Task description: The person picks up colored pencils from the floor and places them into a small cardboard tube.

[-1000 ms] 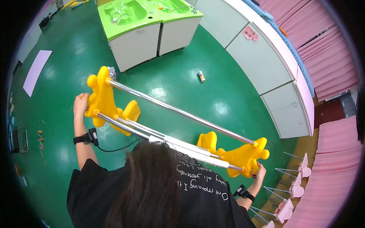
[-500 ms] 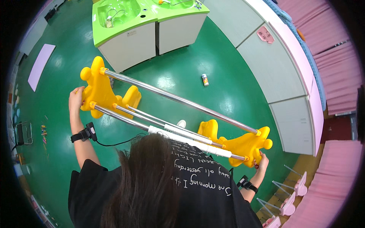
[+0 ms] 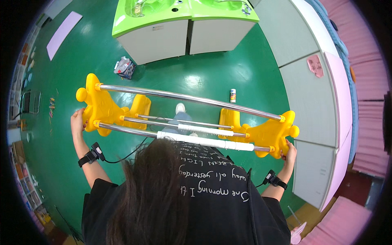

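Note:
A rack with yellow plastic end pieces and several silver metal bars spans across in front of my body. My left hand grips the outer edge of its left yellow end piece, fingers curled behind the plastic. At the opposite side, my right hand is closed round the edge of the right yellow end piece. White wrapping covers part of the two nearer bars. Some fingers of both hands are hidden behind the end pieces. Black bands with small devices sit on both wrists.
A green-topped sink cabinet stands ahead. A bag and a small can-like container are on the green floor. Pale cabinets line the right side. A pink panel lies at the far left.
The rack now runs more nearly level across the view, its right end higher. Both hands still hold it. The surroundings have shifted with my turn, and the bag now shows fully.

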{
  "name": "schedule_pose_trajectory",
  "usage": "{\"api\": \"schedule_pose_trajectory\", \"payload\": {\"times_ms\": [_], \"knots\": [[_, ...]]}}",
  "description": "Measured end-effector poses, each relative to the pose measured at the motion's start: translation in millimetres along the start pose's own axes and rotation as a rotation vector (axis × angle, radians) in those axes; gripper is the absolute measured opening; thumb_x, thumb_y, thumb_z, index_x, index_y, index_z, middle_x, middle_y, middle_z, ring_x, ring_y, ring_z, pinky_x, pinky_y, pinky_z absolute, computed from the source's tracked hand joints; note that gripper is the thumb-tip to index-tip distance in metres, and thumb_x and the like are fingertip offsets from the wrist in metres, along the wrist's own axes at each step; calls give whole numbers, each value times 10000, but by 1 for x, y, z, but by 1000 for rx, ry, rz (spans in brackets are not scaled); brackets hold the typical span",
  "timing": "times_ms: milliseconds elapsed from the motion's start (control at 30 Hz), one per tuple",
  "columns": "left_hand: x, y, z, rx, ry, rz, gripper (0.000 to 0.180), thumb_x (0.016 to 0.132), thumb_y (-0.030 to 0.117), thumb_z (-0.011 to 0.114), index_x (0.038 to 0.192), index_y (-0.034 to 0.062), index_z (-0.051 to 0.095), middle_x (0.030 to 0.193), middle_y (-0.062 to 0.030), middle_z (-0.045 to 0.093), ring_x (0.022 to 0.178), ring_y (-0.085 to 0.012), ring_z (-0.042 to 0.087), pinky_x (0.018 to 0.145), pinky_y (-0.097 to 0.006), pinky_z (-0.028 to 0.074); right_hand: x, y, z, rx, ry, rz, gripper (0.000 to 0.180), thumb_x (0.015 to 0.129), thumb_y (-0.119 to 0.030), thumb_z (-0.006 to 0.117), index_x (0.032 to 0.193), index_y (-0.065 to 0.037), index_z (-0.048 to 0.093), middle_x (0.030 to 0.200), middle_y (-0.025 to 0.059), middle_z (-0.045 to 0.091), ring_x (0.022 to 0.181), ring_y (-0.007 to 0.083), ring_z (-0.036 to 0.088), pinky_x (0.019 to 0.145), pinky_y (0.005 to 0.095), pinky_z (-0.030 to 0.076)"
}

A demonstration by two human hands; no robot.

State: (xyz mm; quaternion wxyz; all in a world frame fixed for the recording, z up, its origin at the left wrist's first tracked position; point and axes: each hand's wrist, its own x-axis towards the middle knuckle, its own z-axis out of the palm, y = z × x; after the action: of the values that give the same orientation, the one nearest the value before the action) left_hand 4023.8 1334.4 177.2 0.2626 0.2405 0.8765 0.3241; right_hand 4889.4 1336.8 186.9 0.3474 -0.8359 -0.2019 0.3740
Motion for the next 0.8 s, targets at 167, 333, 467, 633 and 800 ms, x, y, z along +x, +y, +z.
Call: {"api": "schedule_pose_trajectory", "payload": {"times_ms": [167, 333, 467, 633, 800], "knots": [[32, 19, 5, -14, 113, -13, 342, 857, 317, 542, 1015, 42, 670, 664, -60, 610, 457, -96, 507, 390, -236, 351, 57, -79, 62, -67, -108, -37, 427, 878, -260, 419, 1212, -58, 592, 595, 73, 562, 373, 103, 421, 318, 211, 269], [68, 91, 33, 15, 162, -23, 346, 838, 308, 561, 983, 10, 662, 630, -65, 593, 461, -122, 512, 418, -256, 381, 108, -168, 97, -132, -123, -47, 439, 875, -284, 413, 1212, -63, 589, 596, 73, 553, 376, 103, 425, 323, 209, 264], [91, 112, 48, -28, 135, -99, 354, 846, 318, 546, 1018, 30, 660, 615, -54, 579, 443, -112, 491, 410, -247, 366, 130, -223, 124, -137, -115, -63, 455, 868, -295, 405, 1216, -64, 586, 599, 67, 549, 385, 95, 427, 331, 199, 260], [117, 132, 70, -85, 130, -161, 349, 882, 358, 510, 1073, 105, 658, 588, -23, 566, 375, -54, 410, 332, -206, 247, 170, -257, 154, -68, -112, -88, 443, 880, -266, 406, 1228, -58, 583, 597, 77, 559, 373, 105, 427, 317, 205, 267], [146, 150, 106, -112, 154, -191, 341, 893, 343, 507, 1083, 103, 657, 603, -22, 574, 379, -55, 408, 335, -200, 254, 233, -286, 194, -39, -158, -115, 435, 887, -273, 422, 1213, -42, 593, 609, 73, 569, 381, 105, 433, 329, 203, 279]]}}
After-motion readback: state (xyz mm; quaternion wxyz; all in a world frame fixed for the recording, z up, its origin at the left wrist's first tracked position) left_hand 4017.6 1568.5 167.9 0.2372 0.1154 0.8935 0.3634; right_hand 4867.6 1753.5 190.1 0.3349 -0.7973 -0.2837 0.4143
